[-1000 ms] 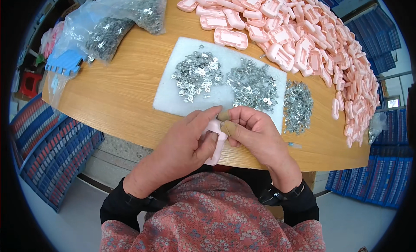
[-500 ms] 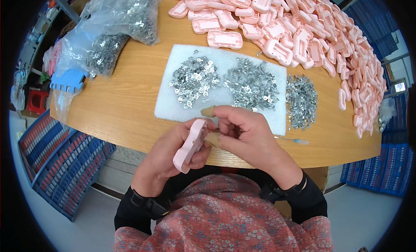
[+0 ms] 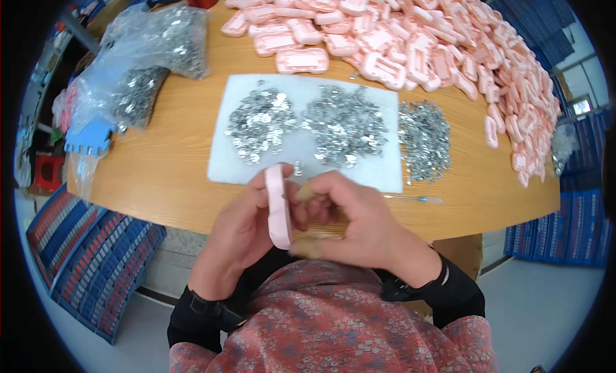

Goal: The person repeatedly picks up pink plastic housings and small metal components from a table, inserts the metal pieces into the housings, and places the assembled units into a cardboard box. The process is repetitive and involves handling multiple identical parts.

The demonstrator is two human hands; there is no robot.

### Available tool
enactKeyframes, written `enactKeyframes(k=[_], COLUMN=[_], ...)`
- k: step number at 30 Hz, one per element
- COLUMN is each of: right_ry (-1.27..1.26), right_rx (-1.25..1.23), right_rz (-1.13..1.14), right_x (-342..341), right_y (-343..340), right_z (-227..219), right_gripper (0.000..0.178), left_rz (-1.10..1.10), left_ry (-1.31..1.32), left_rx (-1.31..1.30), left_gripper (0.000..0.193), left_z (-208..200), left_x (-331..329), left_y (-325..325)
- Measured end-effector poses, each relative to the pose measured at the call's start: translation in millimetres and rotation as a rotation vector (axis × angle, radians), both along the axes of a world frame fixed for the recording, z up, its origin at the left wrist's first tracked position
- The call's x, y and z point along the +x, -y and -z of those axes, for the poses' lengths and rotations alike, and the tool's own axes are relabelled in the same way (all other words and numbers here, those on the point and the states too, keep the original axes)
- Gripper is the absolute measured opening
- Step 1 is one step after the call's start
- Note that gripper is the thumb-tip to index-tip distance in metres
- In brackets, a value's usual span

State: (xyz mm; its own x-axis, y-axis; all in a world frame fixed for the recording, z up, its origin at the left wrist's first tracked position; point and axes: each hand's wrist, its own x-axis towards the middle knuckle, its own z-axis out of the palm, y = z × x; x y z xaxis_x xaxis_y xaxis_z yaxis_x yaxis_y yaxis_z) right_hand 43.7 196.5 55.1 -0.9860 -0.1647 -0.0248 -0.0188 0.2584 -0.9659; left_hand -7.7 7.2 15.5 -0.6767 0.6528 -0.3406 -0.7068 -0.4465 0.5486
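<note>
Left grip (image 3: 240, 224) clasps pink casing (image 3: 278, 211) edge-on, long axis pointing toward foam pad (image 3: 226, 170); right grip (image 3: 360, 224) parted.

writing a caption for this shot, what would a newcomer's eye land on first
Probably the heap of pale pink shells along the far and right sides of the table. Next, two glittering piles of small metal pieces on the white sheet mid-table, then the single pink shell in the left hand.

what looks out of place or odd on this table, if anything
A small metal piece lies alone by the front edge of the white pad, apart from its two heaps, so it looks stray. The pink shell in the left hand shows no obvious damage, though blur hides detail.
</note>
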Motion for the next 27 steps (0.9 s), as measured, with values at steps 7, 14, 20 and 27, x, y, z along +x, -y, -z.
enactKeyframes(k=[7,14,20,27], right_ry=[-0.112,0.003,-0.199,-0.275], right_rx=[0.023,-0.007,0.107,0.617], right_rz=[0.131,0.190,-0.035,0.381], right_x=[25.9,45.3,53.6,51.7], right_y=[-21.9,-43.5,-53.1,-101.5], right_z=[4.1,8.0,16.6,16.0], right_gripper=[0.033,0.024,0.025,0.023], left_rz=[-0.032,0.060,0.635,0.856], left_ry=[-0.170,-0.314,-0.655,-0.416], left_rx=[-0.104,-0.207,-0.406,-0.277], left_gripper=[0.038,0.047,0.064,0.054], left_z=[-0.8,-6.4,-45.4,-25.6], left_x=[9.5,21.9,-2.9,-4.3], left_y=[-14.1,-20.6,-20.9,-28.5])
